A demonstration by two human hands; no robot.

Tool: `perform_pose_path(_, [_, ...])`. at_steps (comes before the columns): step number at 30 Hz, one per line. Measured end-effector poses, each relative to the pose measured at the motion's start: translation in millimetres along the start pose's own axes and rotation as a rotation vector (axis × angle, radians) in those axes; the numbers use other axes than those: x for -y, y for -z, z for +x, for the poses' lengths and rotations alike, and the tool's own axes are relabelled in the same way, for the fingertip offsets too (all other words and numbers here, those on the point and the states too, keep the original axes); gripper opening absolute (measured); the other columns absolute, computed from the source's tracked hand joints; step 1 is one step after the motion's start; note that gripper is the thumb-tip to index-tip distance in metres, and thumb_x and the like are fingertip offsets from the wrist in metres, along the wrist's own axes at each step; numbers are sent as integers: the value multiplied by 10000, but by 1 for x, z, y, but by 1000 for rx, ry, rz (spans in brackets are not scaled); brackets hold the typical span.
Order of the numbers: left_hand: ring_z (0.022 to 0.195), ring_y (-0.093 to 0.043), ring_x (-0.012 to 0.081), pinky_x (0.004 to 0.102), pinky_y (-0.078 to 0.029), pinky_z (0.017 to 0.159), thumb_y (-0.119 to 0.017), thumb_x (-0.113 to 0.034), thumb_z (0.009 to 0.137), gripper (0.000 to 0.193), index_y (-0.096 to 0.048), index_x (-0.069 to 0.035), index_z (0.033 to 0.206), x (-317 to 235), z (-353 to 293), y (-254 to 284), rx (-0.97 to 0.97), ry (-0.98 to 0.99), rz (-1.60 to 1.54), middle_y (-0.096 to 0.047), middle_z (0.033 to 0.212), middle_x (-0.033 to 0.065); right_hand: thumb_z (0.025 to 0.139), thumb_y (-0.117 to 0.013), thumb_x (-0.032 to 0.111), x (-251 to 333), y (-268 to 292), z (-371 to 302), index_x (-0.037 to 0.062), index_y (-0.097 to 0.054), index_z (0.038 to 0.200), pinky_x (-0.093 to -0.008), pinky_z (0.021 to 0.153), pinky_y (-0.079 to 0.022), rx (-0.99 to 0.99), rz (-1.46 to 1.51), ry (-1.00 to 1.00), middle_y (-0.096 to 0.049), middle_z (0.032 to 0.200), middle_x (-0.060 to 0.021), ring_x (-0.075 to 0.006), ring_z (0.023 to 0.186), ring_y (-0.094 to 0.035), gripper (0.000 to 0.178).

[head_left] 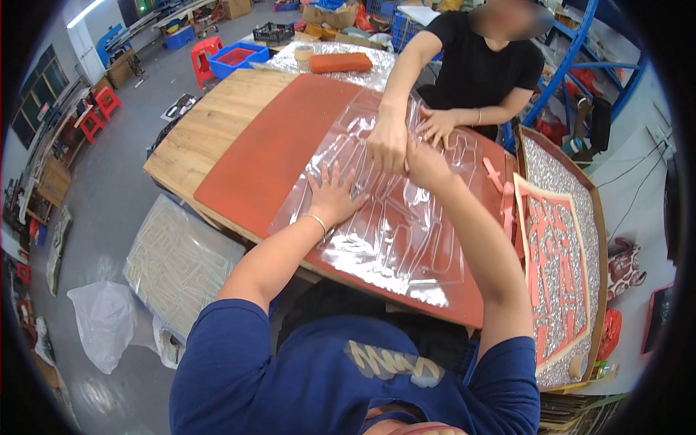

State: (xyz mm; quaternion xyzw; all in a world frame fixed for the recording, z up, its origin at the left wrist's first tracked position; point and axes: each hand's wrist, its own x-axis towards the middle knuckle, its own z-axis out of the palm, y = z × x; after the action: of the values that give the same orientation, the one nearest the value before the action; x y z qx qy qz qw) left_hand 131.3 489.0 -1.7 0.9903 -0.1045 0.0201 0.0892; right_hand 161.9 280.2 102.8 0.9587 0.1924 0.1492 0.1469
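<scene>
1. I am pressing my left hand point(335, 194) flat, fingers spread wide and gripping nothing, on the clear plastic film point(395, 217); the open palm is pinning the sheet against sliding.
2. My right hand point(424, 163) is resting on the film's far part, touching the co-worker's hand point(388, 141); I cannot tell whether its fingers are curled or closed on anything.
3. The film is lying across the red sheet point(268, 156), which is covering the wooden table point(210, 123) and giving a smooth backing.
4. The co-worker's other hand point(438, 125) is holding the far edge down.
5. A framed red cut-out panel point(558, 254) is lying just beside, to my right.
</scene>
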Motion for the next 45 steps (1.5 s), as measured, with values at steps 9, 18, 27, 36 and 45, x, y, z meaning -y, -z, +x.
perform_pose_path(9, [1189, -406, 416, 569, -199, 1055, -471, -609, 843, 631, -607, -41, 1081, 12, 99, 13, 28, -458, 132, -504, 1149, 263, 764, -603, 66, -16, -33, 14, -25, -426, 1297, -433, 686, -497, -538, 453, -146, -633, 881, -225, -352, 843, -632, 569])
perform_pose_path(18, [1176, -481, 399, 477, -405, 972, -432, -519, 902, 623, -417, -86, 1350, 12, 270, -19, -221, -410, 30, -340, 1411, 240, 769, -538, 69, -48, -45, 31, 73, -645, 1074, -419, 715, -500, -430, 428, -297, -664, 939, -171, -324, 860, -640, 323])
perform_pose_path(27, [1193, -478, 364, 443, -379, 1005, -385, -380, 941, 450, -544, -62, 1217, -6, 327, -40, -113, -218, 60, -473, 1307, 182, 762, -530, 61, 15, -85, 27, 13, -625, 1070, -464, 1007, -353, -254, 360, -132, -588, 1168, -216, -331, 1108, -555, 326])
perform_pose_path(36, [1278, -396, 337, 536, -262, 1064, -418, -316, 912, 427, -496, -81, 1260, 6, 338, -55, -219, -234, -70, -457, 1347, 167, 766, -521, -8, 63, -99, -5, 4, -581, 1137, -420, 952, -454, -289, 679, -247, -616, 1132, -190, -330, 1055, -597, 377])
perform_pose_path(45, [1194, -468, 332, 542, -348, 987, -470, -165, 870, 338, -545, -169, 1199, 8, 328, -56, -471, -449, 13, -477, 1290, 139, 789, -513, -48, 64, -101, -37, 10, -577, 1146, -436, 989, -416, -336, 734, -196, -605, 1154, -178, -333, 1101, -567, 367])
